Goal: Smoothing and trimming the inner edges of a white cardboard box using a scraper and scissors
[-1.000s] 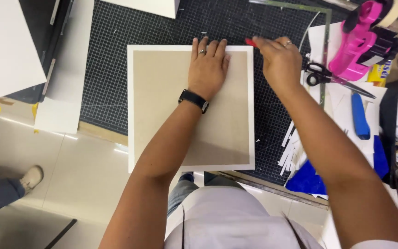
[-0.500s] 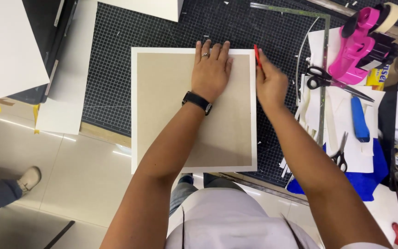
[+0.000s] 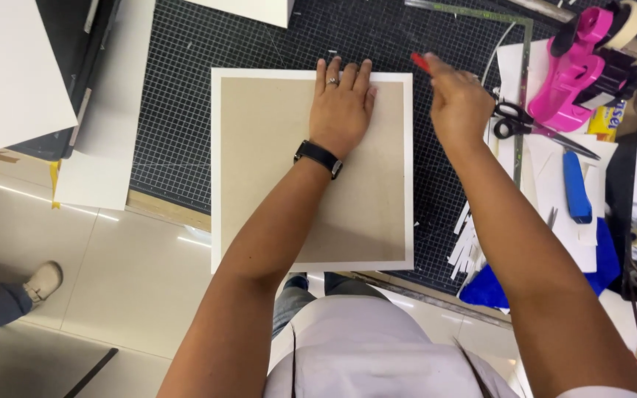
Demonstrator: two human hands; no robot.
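White board point(image 3: 9, 74), smooth and flat, fills the upper left of the frame, with a narrower white sheet point(image 3: 101, 140) beside it hanging over the tabletop edge. Below them, glossy pale floor tiles point(image 3: 112, 287) show, and another person's shoe point(image 3: 42, 282) sits at the lower left edge.

Centre frame, a square tan cardboard panel point(image 3: 274, 169) with a white border lies flat on a black cutting mat point(image 3: 178, 88) ruled with a fine white grid; its near edge juts past the tabletop. The left hand point(image 3: 342, 110) presses palm-down on the panel's upper part, fingers spread flat and gripping nothing; a ring sits on 1 finger and a black wristwatch point(image 3: 320, 158) on the wrist.

Just right of the panel's top right corner, the right hand point(image 3: 460, 107) hovers over the mat, fingers pinched shut on a slim red tool point(image 3: 420, 62), only its tip visible.

Further right, black-handled scissors point(image 3: 514, 121) lie on white paper, near thin white paper strips point(image 3: 467, 239), a bright pink plastic tape dispenser point(image 3: 580, 63) at the upper right, and a blue oblong tool point(image 3: 576, 186).
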